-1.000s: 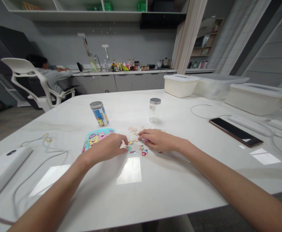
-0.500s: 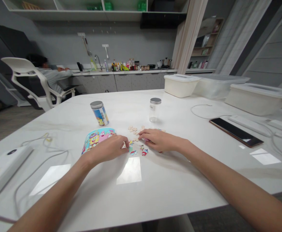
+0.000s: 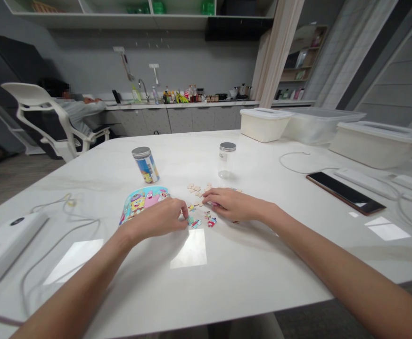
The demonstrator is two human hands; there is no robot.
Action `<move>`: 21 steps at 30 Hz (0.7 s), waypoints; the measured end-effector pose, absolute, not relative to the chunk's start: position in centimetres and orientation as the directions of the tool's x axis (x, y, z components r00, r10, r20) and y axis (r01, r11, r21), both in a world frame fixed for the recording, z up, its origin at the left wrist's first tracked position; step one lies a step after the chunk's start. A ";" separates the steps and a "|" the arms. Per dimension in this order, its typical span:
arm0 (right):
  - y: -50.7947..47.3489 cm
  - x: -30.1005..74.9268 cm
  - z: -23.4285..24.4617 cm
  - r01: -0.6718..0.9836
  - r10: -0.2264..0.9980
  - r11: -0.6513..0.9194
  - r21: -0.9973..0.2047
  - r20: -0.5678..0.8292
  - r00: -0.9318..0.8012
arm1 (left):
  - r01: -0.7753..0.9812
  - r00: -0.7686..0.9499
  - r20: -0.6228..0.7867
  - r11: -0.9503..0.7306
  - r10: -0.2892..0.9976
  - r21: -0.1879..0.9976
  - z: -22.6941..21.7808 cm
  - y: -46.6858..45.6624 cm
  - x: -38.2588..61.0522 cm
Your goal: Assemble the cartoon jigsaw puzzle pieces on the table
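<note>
Loose jigsaw pieces lie scattered on the white table, some face down, some coloured. My left hand rests knuckles up beside them, its fingertips pinched together at a small coloured piece. A partly built cartoon puzzle shows just behind that hand. My right hand lies palm down over the pieces, fingers curled and pressed on them. What lies under it is hidden.
Behind the pieces stand a jar with a colourful label and a clear jar. A phone, cables and white bins lie right. A white device with cables sits left. A person sits at the far counter.
My left hand has slid slightly back and down along the pieces, its fingertips closing at a coloured piece. My right hand has hardly moved.
</note>
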State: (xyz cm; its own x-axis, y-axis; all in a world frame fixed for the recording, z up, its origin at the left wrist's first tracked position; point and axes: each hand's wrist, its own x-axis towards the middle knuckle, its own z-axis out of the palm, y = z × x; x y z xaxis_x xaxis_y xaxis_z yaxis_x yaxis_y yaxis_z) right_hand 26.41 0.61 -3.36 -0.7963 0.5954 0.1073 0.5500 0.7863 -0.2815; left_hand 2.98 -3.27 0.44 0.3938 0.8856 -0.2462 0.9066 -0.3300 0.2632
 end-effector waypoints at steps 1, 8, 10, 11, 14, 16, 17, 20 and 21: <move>0.6 26.4 -3.4 0.550 0.595 0.787 -0.280 0.107 -0.796 | 0.903 0.400 -0.240 -0.336 0.884 0.267 0.4 -3.2 2.9; 0.6 26.4 -3.3 0.549 0.590 0.792 -0.266 0.108 -0.800 | 0.880 0.443 -0.193 -0.383 0.876 0.281 -0.2 -2.7 2.6; 0.6 26.4 -3.3 0.545 0.588 0.794 -0.269 0.111 -0.801 | 0.876 0.452 -0.212 -0.386 0.867 0.290 -0.2 -2.7 2.5; 0.6 26.4 -3.4 0.546 0.588 0.794 -0.269 0.110 -0.801 | 0.877 0.451 -0.221 -0.382 0.865 0.291 -0.1 -2.7 2.6; 0.6 26.5 -3.4 0.548 0.590 0.792 -0.270 0.103 -0.801 | 0.885 0.437 -0.242 -0.365 0.866 0.290 0.1 -2.7 2.7; 0.6 26.5 -3.4 0.549 0.590 0.791 -0.271 0.100 -0.801 | 0.888 0.429 -0.256 -0.353 0.866 0.293 0.1 -2.7 2.7; 0.6 26.4 -3.4 0.549 0.590 0.790 -0.271 0.098 -0.801 | 0.889 0.426 -0.258 -0.349 0.867 0.295 0.1 -2.7 2.7; 0.6 26.4 -3.3 0.550 0.591 0.789 -0.272 0.094 -0.801 | 0.886 0.431 -0.249 -0.353 0.867 0.300 -0.1 -2.7 2.6; 0.6 26.4 -3.3 0.551 0.592 0.789 -0.273 0.093 -0.801 | 0.885 0.434 -0.247 -0.357 0.867 0.300 -0.1 -2.7 2.6</move>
State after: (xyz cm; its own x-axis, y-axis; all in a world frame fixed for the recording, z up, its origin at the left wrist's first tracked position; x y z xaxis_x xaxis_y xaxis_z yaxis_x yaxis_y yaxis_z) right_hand 26.44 0.59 -3.30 -0.8009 0.5916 0.0929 0.5508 0.7886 -0.2735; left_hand 2.59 -2.70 -0.12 0.4335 0.8666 -0.2470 0.8847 -0.3571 0.2997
